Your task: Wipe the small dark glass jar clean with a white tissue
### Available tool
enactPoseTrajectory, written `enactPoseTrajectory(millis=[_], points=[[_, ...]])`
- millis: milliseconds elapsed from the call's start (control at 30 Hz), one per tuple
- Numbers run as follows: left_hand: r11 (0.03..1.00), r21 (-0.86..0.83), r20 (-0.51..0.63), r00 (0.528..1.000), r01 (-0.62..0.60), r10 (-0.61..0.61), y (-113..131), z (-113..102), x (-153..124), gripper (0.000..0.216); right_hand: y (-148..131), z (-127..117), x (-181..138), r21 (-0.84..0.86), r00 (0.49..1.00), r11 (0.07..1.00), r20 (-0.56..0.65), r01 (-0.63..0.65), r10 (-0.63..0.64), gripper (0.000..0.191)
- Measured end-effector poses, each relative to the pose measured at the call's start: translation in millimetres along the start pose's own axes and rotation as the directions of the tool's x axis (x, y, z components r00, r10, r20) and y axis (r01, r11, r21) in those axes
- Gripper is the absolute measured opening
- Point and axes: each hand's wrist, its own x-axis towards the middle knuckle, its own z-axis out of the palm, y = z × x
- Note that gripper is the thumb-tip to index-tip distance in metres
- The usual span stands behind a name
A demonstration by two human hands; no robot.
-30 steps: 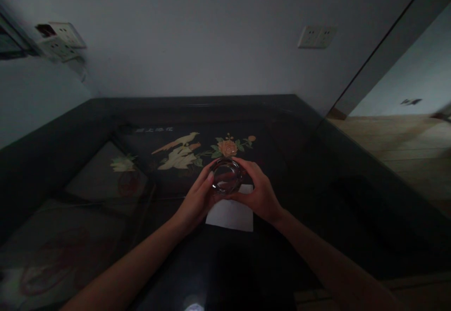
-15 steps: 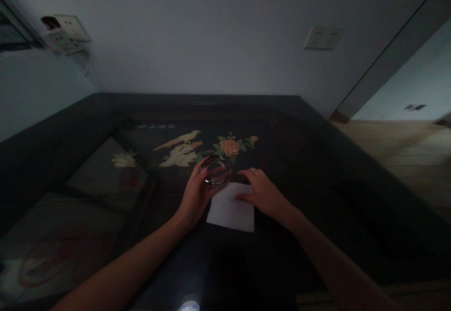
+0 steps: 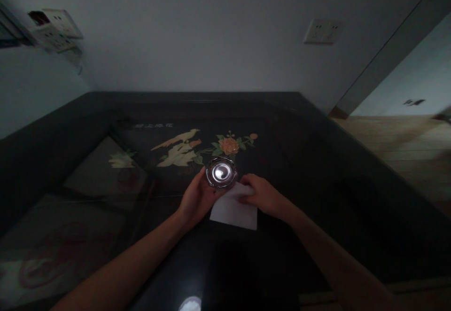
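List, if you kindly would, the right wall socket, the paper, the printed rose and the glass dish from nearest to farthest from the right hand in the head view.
1. Paper, gripped in the right hand.
2. Glass dish, just to the left, in the left hand.
3. Printed rose, beyond the glass dish.
4. Right wall socket, high up at the far right.

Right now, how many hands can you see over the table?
2. The left hand holds the round glass dish; the right hand, to its right, grips the white paper. Parts of both hands are hidden, but no third shows.
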Motion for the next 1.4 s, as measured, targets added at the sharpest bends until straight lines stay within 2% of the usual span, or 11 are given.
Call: enactPoseTrajectory(millis=[200,300,433,567,667,733,800,900,1100,1267,1400], points=[[0.999,0.008,0.066,0.997,-0.034,0.033,0.6,-0.5,-1.0,0.042,9.7,-14.8,6.7,0.205,0.995,0.979,-0.090,-0.013,0.033,0.007],[0.999,-0.004,0.084,0.996,-0.035,0.036,0.5,-0.5,-0.9,0.044,18.0,-22.2,10.2,0.294,0.972,0.956,-0.219,-0.021,0.089,0.019],[1.000,-0.006,0.111,0.994,0.008,-0.007,-0.7,-0.7,-0.3,0.043,23.3,-26.6,11.6,0.402,0.908,0.915,-0.389,0.014,0.157,0.038],[0.998,0.000,0.157,0.986,0.055,-0.054,-2.2,0.5,-0.6,0.042,12.2,-25.2,5.2,0.385,0.833,0.920,-0.532,0.074,0.156,0.035],[0.998,-0.014,0.172,0.983,0.068,-0.065,-2.9,0.7,-1.1,0.042,-2.6,-20.4,-3.4,0.213,0.787,0.964,-0.617,0.158,0.007,0.025],[0.998,-0.007,0.172,0.983,0.067,-0.065,-3.3,-0.4,-1.0,0.042,-10.6,-15.6,-8.6,0.081,0.788,0.964,-0.595,0.255,-0.158,0.024],[0.998,0.004,0.161,0.985,0.057,-0.057,-3.5,-2.1,-0.4,0.041,-15.1,-10.3,-12.0,-0.009,0.798,0.927,-0.505,0.375,-0.328,0.035],[0.999,-0.015,0.125,0.991,0.039,-0.037,-3.4,-3.0,0.9,0.040,-16.3,-4.3,-13.2,-0.120,0.776,0.858,-0.378,0.500,-0.505,0.054],[0.993,-0.113,0.076,0.997,0.023,-0.015,-2.5,-0.8,1.6,0.040,-16.4,-5.7,-10.8,-0.301,0.766,0.793,-0.231,0.530,-0.600,0.050],[0.985,-0.173,0.092,0.995,-0.028,0.044,-4.3,-0.7,0.6,0.041,-17.3,-10.1,-10.6,-0.461,0.700,0.679,-0.158,0.571,-0.696,0.051],[0.983,-0.184,0.059,0.998,-0.027,0.039,-2.6,1.6,0.4,0.041,-14.5,-8.7,-8.6,-0.481,0.653,0.635,-0.157,0.605,-0.741,0.040]])
